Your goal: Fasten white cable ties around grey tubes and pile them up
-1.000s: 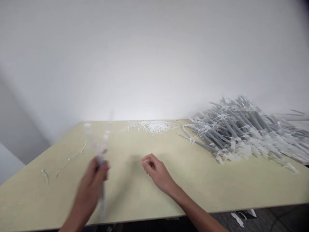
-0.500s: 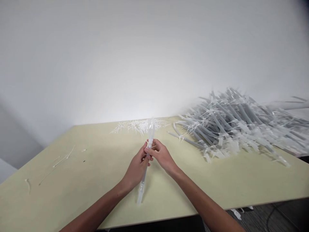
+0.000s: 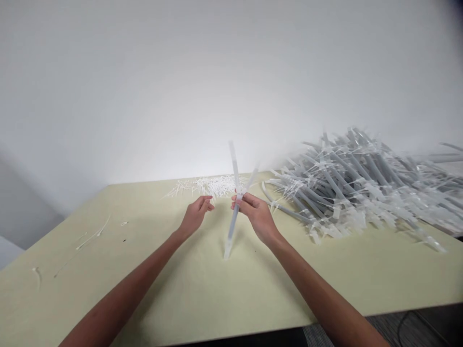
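Right grip (image 3: 257,216), head view, is closed on the tube (image 3: 233,225) at its fork, over the desk (image 3: 217,299). Left grip (image 3: 197,213) curls nearby, apart; cannot tell if it holds anything. Pinching squarely at the fork should steady both branches. Pile (image 3: 347,185) limits swing rightward, ties (image 3: 221,184) behind; more room toward the desk's front edge.

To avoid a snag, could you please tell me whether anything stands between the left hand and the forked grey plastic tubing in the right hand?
Nothing visible stands between the left hand and the forked grey plastic tubing; a gap shows there. The heap of thin white plastic strips lies farther back, near the wall.
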### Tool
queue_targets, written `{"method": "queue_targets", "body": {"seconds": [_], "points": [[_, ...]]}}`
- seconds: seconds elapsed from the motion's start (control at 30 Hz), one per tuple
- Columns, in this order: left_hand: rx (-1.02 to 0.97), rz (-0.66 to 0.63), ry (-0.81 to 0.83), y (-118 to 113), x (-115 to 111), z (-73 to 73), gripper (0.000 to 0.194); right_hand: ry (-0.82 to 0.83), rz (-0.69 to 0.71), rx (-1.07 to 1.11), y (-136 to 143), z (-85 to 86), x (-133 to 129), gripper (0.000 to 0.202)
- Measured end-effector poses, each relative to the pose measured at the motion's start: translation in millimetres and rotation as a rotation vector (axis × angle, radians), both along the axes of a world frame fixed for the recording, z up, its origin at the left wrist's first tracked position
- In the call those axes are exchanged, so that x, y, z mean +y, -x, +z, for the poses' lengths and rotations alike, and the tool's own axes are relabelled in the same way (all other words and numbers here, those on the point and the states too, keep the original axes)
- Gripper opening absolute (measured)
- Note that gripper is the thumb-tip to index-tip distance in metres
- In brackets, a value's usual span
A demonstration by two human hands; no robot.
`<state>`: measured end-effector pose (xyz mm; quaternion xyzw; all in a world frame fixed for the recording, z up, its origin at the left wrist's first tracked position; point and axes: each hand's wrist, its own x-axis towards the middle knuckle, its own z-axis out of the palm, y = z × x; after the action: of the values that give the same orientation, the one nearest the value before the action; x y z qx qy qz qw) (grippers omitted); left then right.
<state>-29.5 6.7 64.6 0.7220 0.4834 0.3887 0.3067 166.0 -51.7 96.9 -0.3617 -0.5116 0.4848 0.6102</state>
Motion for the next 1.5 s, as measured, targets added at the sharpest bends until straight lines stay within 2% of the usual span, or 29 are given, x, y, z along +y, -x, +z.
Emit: {"method": "queue_targets", "body": {"seconds": [0.1,0.2,0.33,0.5,0.77,0.9,1.07,1.17,1.23,1.27,1.37,1.5], "points": [[0.474,0.137,-0.089,13,50,-23.9,0.037,0.055,0.061,0.139,-5,0.5,10,0.032],[0.572,0.169,-0.093,9,79,-41.5,0.042,0.122,0.085,0.198,-5,-7.3,15,0.034],[0.696,0.252,-0.065,-15,97,-47.3,0.047,0.194,0.091,0.17,-4,-21.7,17,0.039],[0.679,0.287,0.069,-36,112,-46.7,0.031,0.219,0.111,0.181,-6,-33.1,17,0.036],[0.505,0.297,0.178,-27,120,-48.6,0.018,0.234,0.118,0.195,-13,-35.5,16,0.036],[0.372,0.303,0.189,-23,114,-41.7,0.01,0.237,0.126,0.188,-15,-36.9,16,0.036],[0.125,0.295,0.142,-24,86,-19.7,0.025,0.22,0.148,0.193,-17,-38.6,16,0.034],[-0.088,0.186,0.106,-26,52,-4.2,0.026,0.231,0.153,0.18,-15,-40.5,17,0.032],[-0.416,0.029,0.112,-29,25,3.2,0.026,0.236,0.161,0.167,-12,-42.6,16,0.031],[-0.509,-0.019,0.128,-31,13,5.5,0.027,0.234,0.169,0.16,-11,-43.8,16,0.03],[-0.608,-0.079,0.173,-37,-17,5.9,0.028,0.219,0.191,0.144,-4,-47.4,14,0.03],[-0.593,-0.09,0.206,-42,-31,-0.3,0.025,0.204,0.217,0.098,1,-51.3,14,0.034]]}}
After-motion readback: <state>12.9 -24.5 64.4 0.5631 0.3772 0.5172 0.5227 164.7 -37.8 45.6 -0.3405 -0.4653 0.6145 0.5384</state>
